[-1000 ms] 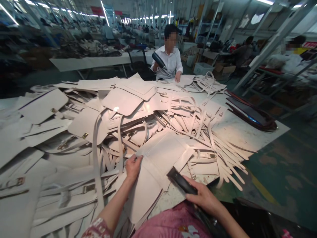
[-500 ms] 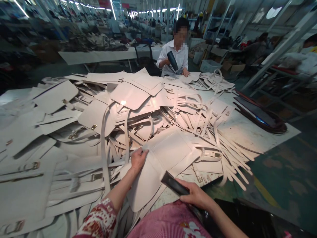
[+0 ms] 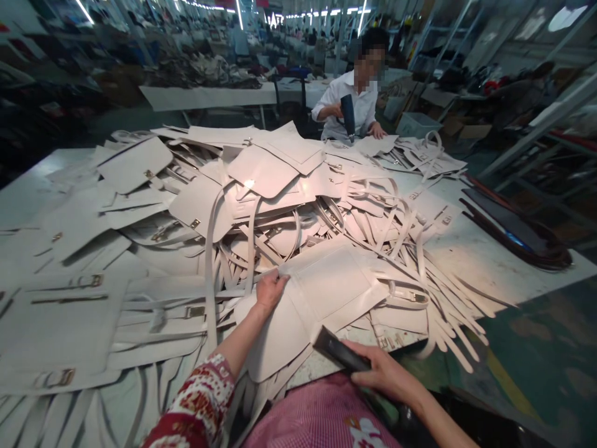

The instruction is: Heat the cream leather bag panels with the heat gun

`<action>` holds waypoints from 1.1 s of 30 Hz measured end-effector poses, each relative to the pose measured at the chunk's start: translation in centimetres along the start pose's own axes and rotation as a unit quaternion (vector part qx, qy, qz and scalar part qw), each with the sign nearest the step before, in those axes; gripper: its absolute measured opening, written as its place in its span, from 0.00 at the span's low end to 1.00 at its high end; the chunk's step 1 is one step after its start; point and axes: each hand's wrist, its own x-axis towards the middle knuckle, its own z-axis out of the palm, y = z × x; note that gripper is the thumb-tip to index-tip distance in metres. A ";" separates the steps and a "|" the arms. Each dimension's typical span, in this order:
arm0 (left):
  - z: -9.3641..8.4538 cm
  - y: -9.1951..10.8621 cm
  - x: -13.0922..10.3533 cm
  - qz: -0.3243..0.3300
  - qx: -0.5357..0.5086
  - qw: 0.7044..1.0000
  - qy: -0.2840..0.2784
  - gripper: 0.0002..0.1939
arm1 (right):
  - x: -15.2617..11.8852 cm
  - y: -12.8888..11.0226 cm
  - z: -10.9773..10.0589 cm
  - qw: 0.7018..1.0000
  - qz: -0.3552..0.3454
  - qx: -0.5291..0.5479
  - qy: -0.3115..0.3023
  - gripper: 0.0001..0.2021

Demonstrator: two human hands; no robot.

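Observation:
A pale leather-like panel [image 3: 326,283] with stitched lines lies in front of me on the pile. My left hand [image 3: 271,290] is closed on its left edge, the fingertips pressed together. In my right hand [image 3: 380,368] is a black heat-gun-like tool [image 3: 339,350], its wide end pointing up and left beside the panel's lower edge. Pale straps [image 3: 450,330] with metal buckles fan out to the right of the panel.
Pale panels and buckled straps [image 3: 261,168] heap across the table [image 3: 485,261]. Dark curved pieces [image 3: 517,227] lie at the right. Across the table, a person in a white shirt [image 3: 347,102] holds a similar dark tool [image 3: 347,116]. Green floor shows at lower right.
The view has turned slightly left, so the scene sits further right. My hands keep their hold on the panel and the tool. The other person's tool now points more steeply down.

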 end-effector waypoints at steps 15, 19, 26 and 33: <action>-0.3 1.3 -0.3 -0.038 -0.034 0.999 0.002 0.16 | 0.0 1.2 -1.0 0.998 -0.013 -0.039 -0.040 0.29; -1.5 2.6 -0.7 -0.012 -0.080 0.997 -0.012 0.14 | 1.2 0.9 0.3 0.999 -0.021 -0.018 -0.027 0.31; -6.8 7.3 0.1 0.066 -0.127 0.989 -0.026 0.14 | -1.4 -1.2 -3.6 0.986 -0.092 0.052 0.129 0.31; -13.7 18.2 3.4 0.309 0.051 0.946 0.087 0.09 | -7.8 -1.7 -9.4 0.941 -0.028 0.118 0.315 0.40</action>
